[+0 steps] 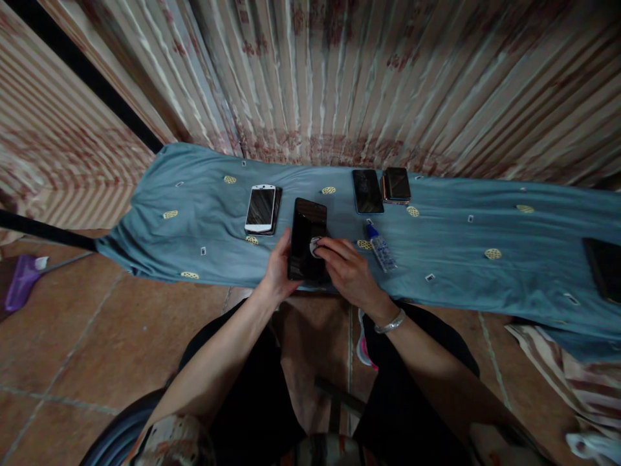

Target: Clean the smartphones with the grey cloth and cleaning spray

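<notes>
My left hand (280, 266) grips a black smartphone (303, 226) by its left edge and lower corner, screen facing up. Against the phone's screen, my right hand (347, 268) presses a small white wad (314, 246), pinched in the fingertips; whether it is cloth, tissue or cotton I cannot tell. To the right of that hand lies a clear spray bottle (382, 251) with a blue top. A white phone (261, 208) rests on a darker one at the left.
A blue-green cloth (451, 246) covers the long table. Toward the back lie a black phone (367, 191) and a stack of phones (396, 184). A dark device (604, 268) sits at the far right. Patterned curtains (330, 84) hang behind; a purple broom (24, 281) is at left.
</notes>
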{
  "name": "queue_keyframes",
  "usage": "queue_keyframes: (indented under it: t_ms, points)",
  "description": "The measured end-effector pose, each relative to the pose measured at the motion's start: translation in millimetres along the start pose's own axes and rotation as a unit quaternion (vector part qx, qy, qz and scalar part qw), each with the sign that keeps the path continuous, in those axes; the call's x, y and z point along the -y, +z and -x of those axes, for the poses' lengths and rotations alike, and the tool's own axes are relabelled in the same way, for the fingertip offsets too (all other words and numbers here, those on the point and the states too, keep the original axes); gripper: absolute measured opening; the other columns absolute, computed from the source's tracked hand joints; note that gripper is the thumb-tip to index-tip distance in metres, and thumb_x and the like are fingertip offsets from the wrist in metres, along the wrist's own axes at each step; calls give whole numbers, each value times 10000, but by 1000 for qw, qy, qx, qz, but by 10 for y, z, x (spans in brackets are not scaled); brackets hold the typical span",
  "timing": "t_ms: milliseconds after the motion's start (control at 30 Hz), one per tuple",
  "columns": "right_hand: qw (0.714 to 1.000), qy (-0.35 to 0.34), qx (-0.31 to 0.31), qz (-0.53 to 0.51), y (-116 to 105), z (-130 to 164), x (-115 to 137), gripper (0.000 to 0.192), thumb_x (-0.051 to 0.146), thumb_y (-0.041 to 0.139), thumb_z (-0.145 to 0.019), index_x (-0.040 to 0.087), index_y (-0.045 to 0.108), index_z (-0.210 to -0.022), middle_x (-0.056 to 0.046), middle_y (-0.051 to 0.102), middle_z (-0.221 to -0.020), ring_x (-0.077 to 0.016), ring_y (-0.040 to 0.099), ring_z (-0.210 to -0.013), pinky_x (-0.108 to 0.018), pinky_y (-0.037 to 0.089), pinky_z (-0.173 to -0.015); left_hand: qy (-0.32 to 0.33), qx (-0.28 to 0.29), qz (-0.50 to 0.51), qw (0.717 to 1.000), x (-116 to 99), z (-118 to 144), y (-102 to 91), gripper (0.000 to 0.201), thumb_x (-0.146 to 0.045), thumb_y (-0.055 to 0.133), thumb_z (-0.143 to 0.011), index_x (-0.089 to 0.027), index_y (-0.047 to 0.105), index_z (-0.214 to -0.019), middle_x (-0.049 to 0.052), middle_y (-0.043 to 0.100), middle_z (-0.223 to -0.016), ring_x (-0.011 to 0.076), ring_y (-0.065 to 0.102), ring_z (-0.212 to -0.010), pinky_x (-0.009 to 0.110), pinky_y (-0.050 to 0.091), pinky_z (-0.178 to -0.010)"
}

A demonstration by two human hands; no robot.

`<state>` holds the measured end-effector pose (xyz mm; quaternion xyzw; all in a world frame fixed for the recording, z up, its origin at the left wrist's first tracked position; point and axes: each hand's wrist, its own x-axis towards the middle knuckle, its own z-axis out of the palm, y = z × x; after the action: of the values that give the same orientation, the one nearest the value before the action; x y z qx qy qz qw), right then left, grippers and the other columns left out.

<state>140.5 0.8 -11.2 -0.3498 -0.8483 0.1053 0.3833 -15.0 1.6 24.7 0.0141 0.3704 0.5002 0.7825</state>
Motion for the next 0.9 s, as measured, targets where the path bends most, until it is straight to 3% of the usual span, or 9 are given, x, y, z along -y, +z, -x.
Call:
queue_keyframes:
  t_ms: [167,333,633,767,900]
  points:
    - [1000,16,-21,10,-24,-31,-94,361,66,405,-940,183,683,-1139,-107,670,-1184,-214,607,-1092,-420,536,-957,-23,10,3,1000,42,51,82,525,-460,317,-985,-106,687,-1103,110,748,-914,237,712,-862,384,558,-829]
    - [999,26,-23,14,-37,-45,-146,363,69,408,-933,189,691,-1125,-103,674,-1178,-219,604,-1088,-424,538,-950,-30,23,-9,999,74,25,28,502,-471,350,-977,-127,661,-1169,110,749,-953,238,716,-865,394,564,-819]
    - [996,56,-47,47,-112,-73,-253,374,95,411,-937,210,678,-1173,-99,654,-1215,-236,588,-1117,-445,524,-971,-44,47,-26,998,169,11,-27,558,-554,337,-959,-149,670,-1150,124,751,-958,258,712,-895,412,566,-802]
    - [998,41,-28,39,-96,-76,-127,416,73,397,-930,208,658,-1225,-106,642,-1234,-238,572,-1138,-434,521,-983,-37,40,-27,998,179,2,-20,643,-659,338,-913,-150,689,-1090,123,743,-928,266,711,-886,400,565,-794]
    - [999,-11,9,32,-39,-57,104,407,71,381,-947,160,630,-1257,-135,618,-1266,-240,555,-1162,-433,511,-1011,-18,14,-26,999,192,-6,-4,610,-644,370,-913,-140,704,-987,95,725,-859,239,706,-869,334,566,-779]
